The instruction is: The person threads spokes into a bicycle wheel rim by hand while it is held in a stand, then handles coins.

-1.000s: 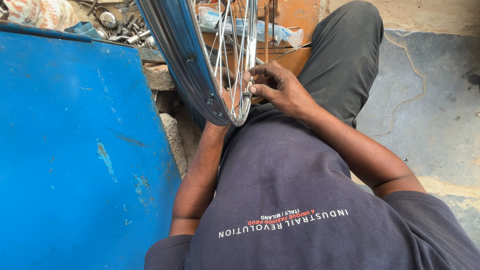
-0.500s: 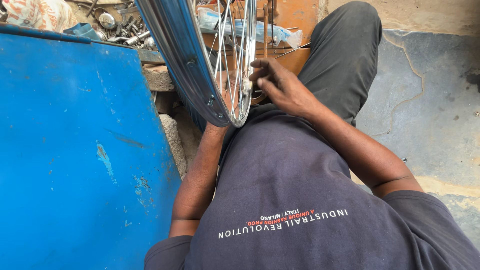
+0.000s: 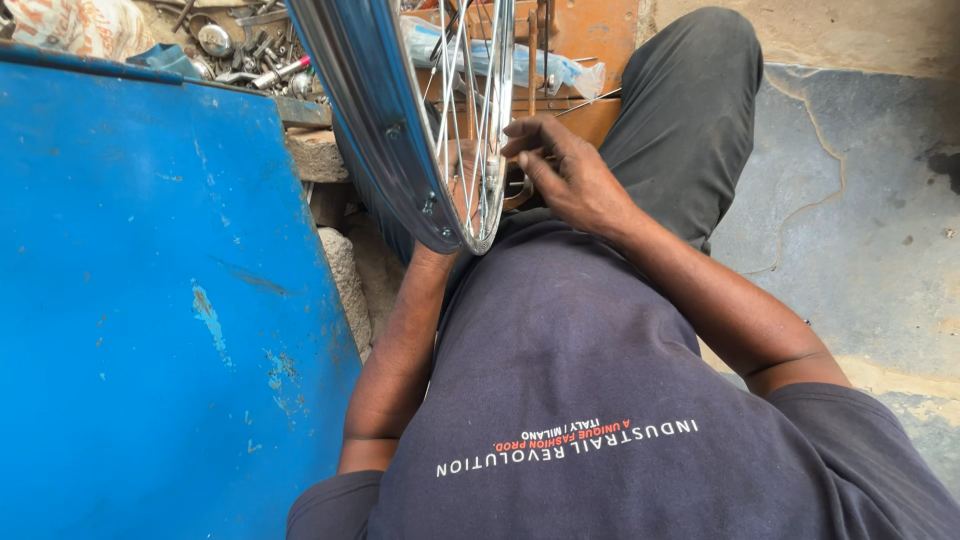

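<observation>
**Hands at the spokes, wheel on edge**

Head view, the only one, looking straight down the person's chest. The wheel (image 3: 420, 130) stands on edge just ahead of the torso, rim (image 3: 380, 130) nearest us, its chrome band running from top left of frame down to a low point just above the dark shirt (image 3: 580, 400). So the wheel's plane is roughly upright and runs away from the body, with the axle lying across, left to right.

Right hand (image 3: 570, 180) is in on the right side of the wheel, fingers curled and bunched together at the spokes (image 3: 470, 120) near the rim's lower arc. It looks pinched on something small there, perhaps a spoke or nipple, but I cannot tell exactly what. Left hand (image 3: 465, 185) sits behind the spokes, seen only through them; its forearm comes up from below the rim. Whether those fingers are closed or spread, I cannot tell.

My read: this is spoke work at the rim, one spot at a time. The next move, I'd judge, calls for a steady wheel from the left hand and a fine fingertip grip from the right.

Around it: a blue panel (image 3: 150, 300) to the left, scrap metal parts (image 3: 240, 50) at top left, a grey floor (image 3: 860, 200) to the right beside the raised knee (image 3: 690, 90).
</observation>
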